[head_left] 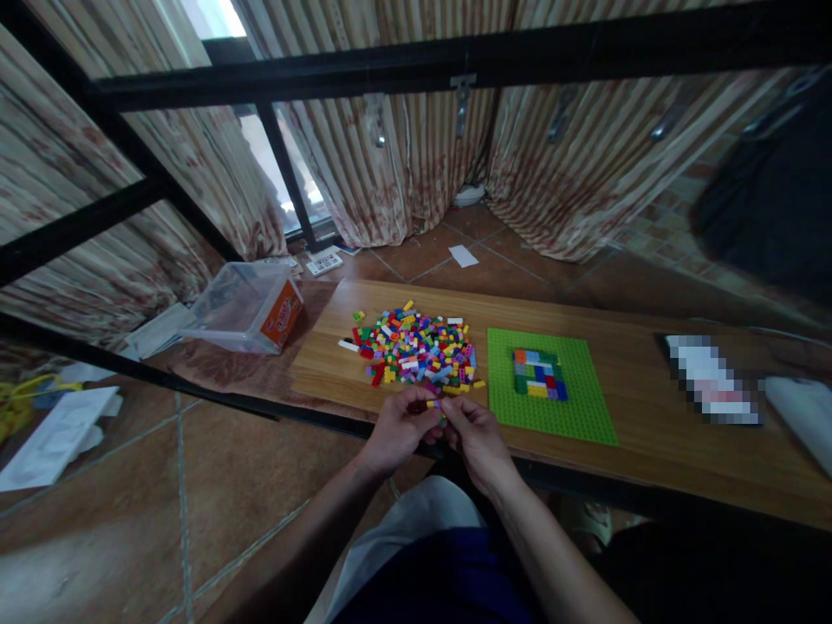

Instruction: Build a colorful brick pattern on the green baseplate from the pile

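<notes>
Close together at the table's front edge, my left hand (404, 426) and my right hand (477, 438) pinch small toy bricks (433, 404) between their fingertips. Yellow, purple and green show there; the fingers cover much of them, and I cannot tell whether they are joined. Just beyond my hands lies a heap of loose multicoloured toy bricks (422, 347). To the right, a green baseplate (591, 407) lies flat and carries a roughly square block of coloured bricks (541, 375).
A clear plastic bin (237, 303) with an orange label stands left of the wooden table (643, 364). On the table's right are a phone (711, 379), its screen blurred out, and a white object (796, 416). A black metal bar (416, 69) crosses beyond the table.
</notes>
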### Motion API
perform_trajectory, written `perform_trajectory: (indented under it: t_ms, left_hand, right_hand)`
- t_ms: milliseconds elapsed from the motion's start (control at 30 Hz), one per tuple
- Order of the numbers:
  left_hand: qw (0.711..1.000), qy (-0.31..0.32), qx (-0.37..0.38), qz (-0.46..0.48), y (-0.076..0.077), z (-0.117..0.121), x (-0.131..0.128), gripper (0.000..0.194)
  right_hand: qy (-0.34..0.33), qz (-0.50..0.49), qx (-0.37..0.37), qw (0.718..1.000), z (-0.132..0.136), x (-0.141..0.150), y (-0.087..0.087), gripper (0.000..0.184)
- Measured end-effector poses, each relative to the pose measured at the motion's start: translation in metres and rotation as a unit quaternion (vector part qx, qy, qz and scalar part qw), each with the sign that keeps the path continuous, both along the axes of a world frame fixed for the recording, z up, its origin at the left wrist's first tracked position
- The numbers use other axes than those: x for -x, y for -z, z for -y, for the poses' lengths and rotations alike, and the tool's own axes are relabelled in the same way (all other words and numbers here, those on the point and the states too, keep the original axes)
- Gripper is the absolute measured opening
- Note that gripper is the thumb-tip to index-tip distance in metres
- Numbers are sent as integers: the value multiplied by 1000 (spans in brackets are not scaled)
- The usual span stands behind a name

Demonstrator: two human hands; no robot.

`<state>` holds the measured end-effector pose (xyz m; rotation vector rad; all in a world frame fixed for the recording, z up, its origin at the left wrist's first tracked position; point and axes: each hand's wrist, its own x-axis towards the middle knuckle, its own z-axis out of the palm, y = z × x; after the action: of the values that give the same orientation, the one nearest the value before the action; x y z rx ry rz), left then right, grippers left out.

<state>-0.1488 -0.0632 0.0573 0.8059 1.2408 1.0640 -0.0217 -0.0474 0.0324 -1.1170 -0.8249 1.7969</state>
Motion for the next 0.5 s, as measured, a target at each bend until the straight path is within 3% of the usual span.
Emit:
perform_trajectory:
  t_ms: [333,500]
  left_hand:
    - [1000,29,6,7,-5,-1,4,30]
    - [999,42,-6,-16,-6,0,3,28]
  right_hand:
    - [-4,-70,45,997,1,-3,-3,40]
    - [-18,-44,32,998,0,-2,-2,41]
